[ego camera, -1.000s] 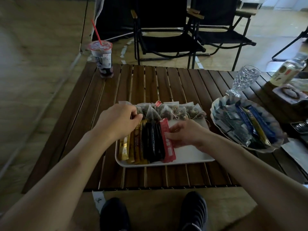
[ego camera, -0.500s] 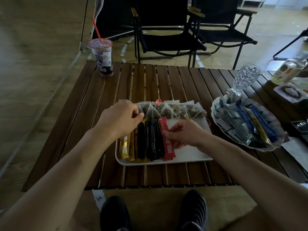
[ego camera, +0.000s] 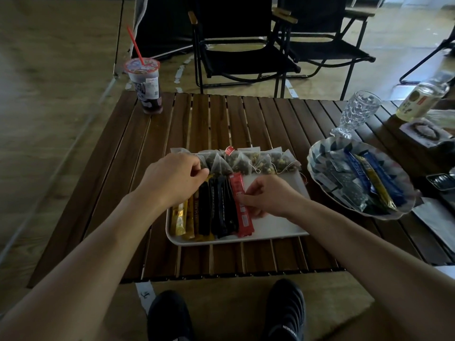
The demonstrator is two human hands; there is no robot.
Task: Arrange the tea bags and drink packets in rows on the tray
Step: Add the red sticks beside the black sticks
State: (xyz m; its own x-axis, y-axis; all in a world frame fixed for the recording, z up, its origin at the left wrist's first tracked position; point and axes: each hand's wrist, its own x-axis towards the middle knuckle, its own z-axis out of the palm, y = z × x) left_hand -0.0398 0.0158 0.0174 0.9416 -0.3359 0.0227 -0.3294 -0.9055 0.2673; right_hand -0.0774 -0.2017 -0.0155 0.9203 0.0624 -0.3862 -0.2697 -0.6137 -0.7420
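- White tray [ego camera: 268,228] sits on the brown wooden surface [ego camera: 221,119], close to the person.
- Tea bags [ego camera: 246,161] lie in one row along the far edge of the tray. They touch each other and overlap a little.
- Drink packets lie side by side in a second row, just in front of the tea bags. From the left there are yellow packets [ego camera: 181,220], then black packets [ego camera: 219,212], then one red packet [ego camera: 243,217].
- The right part of the tray is bare.
- The left hand [ego camera: 172,180] is over the far ends of the yellow and black packets. Its fingers are bent and the tips touch those ends. I cannot tell if it grips one.
- The right hand [ego camera: 268,195] pinches the right edge of the red packet with its thumb and fingers.
- A blue and white bowl [ego camera: 314,156] stands to the right of the tray, near it but not touching. More packets [ego camera: 369,183] lie in it, some blue, one yellow and some dark.
- A cup [ego camera: 147,89] with a red straw stands at the far left corner of the surface.
- A clear glass [ego camera: 358,114] stands just behind the bowl, and a bottle [ego camera: 422,98] is further right.
- Black chairs [ego camera: 246,57] stand past the surface.
- Two black shoes [ego camera: 283,313] show at the bottom.
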